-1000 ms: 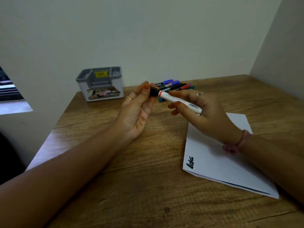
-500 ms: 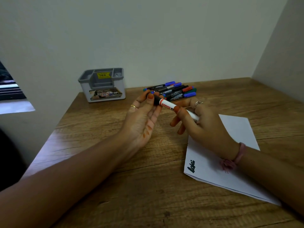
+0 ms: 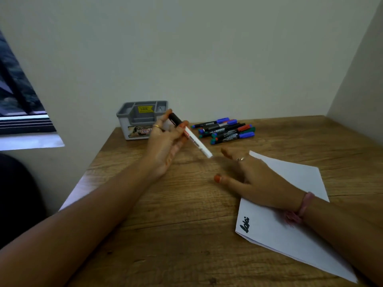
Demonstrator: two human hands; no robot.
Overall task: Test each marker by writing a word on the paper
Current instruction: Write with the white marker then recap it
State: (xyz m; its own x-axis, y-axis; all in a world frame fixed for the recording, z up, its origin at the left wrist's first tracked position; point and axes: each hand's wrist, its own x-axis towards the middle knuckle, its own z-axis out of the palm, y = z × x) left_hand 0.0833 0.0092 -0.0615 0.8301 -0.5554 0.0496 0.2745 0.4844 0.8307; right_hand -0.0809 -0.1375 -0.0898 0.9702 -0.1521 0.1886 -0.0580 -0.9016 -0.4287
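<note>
**Q:** What lies on the tabletop point(image 3: 186, 235), and where?

**A:** Largest first. A white paper point(image 3: 290, 228) lies at the near right, one word already written in black at its near-left corner. A grey organizer box point(image 3: 132, 123) stands at the far left against the wall. A pile of capped markers point(image 3: 224, 130) lies to the right of the box, at the far middle. A white marker point(image 3: 195, 141) with a black cap is held above the tabletop, between the box and the paper.

**Q:** How do the hands stand?

**A:** The left hand point(image 3: 167, 141) pinches the white marker near its capped end, so its grip is holding the marker alone. The right hand point(image 3: 255, 181) is spread flat with a wide grip, holding nothing, low over the far-left edge of the paper.

**Q:** Which step is in hand?

**A:** Apparently the close of one test: the cap is on, and the marker seems ready to be set aside. The next move would call for placing it apart from the pile, choosing another marker, uncapping it, and writing on a bare part of the paper.

**Q:** What differs from half a second earlier?

**A:** Then both hands held the marker, the right on its white barrel. Now the right has let go and dropped toward the paper, while the left has carried the marker left and farther, towards the box.
</note>
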